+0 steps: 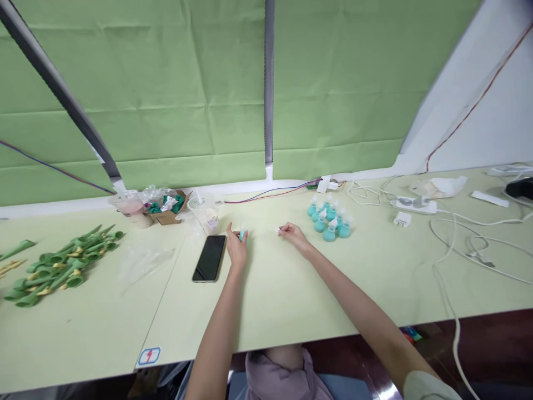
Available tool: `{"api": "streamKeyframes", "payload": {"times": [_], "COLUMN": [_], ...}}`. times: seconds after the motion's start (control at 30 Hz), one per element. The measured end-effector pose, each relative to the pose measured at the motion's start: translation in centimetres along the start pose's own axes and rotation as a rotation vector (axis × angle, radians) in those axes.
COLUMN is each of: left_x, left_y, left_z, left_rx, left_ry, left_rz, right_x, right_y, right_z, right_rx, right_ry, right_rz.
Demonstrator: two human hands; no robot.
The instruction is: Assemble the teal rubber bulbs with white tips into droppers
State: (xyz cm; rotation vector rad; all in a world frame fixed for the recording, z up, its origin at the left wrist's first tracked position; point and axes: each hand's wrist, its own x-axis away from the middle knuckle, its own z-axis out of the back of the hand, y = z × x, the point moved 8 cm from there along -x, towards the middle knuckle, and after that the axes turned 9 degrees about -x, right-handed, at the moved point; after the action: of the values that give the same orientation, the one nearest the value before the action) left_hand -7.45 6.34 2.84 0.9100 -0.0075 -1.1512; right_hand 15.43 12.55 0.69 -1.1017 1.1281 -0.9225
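Observation:
My left hand (237,248) is closed around a small turquoise bottle (244,236) just above the table, with part of it hidden by the fingers. A short distance to the right, my right hand (295,238) pinches a tiny white piece (277,229), too small to make out. Right of that hand stands a cluster of several turquoise round-bellied bottles (328,234) with clear whitish tops. A black smartphone (209,259) lies face up beside my left hand.
Green horn-shaped pieces (75,280) are heaped at the left, near a clear plastic bag (144,260). A cardboard box (169,216), a pink drink cup (135,210) and another cup (207,218) stand behind. White cables and a power strip (413,205) spread across the right.

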Motion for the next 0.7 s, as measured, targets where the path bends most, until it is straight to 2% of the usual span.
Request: {"api": "streamKeyframes", "payload": {"times": [0.07,0.13,0.3,0.4,0.47,0.6,0.63,0.7], "left_x": [0.3,0.5,0.8,0.9,0.9,1.7,2.1,3.2], "left_y": [0.7,1.3,2.0,2.2,2.7,4.7,5.4,7.0], "left_z": [0.5,0.8,-0.9,-1.4,-0.7,2.2,2.4,1.4], "left_rx": [0.081,0.127,0.077,0.047,0.017,-0.065,-0.082,-0.117], "left_ry": [0.057,0.075,-0.087,-0.129,-0.091,0.097,0.084,-0.052], "left_rz": [-0.034,-0.072,-0.133,-0.187,-0.230,-0.347,-0.398,-0.529], "right_x": [1.1,1.7,2.1,2.4,2.6,2.5,2.5,2.4], "right_y": [-0.7,-1.4,-1.6,-1.5,-1.7,-2.1,-2.3,-2.7], "right_z": [-0.8,-1.6,-2.7,-3.1,-3.2,-2.8,-2.6,-2.3], "right_rx": [-0.157,-0.204,-0.160,-0.149,-0.150,-0.132,-0.117,-0.077], "right_ry": [-0.087,-0.165,-0.223,-0.247,-0.254,-0.193,-0.171,-0.134], "right_rz": [0.000,0.008,-0.008,0.007,0.015,0.019,0.028,0.053]}}
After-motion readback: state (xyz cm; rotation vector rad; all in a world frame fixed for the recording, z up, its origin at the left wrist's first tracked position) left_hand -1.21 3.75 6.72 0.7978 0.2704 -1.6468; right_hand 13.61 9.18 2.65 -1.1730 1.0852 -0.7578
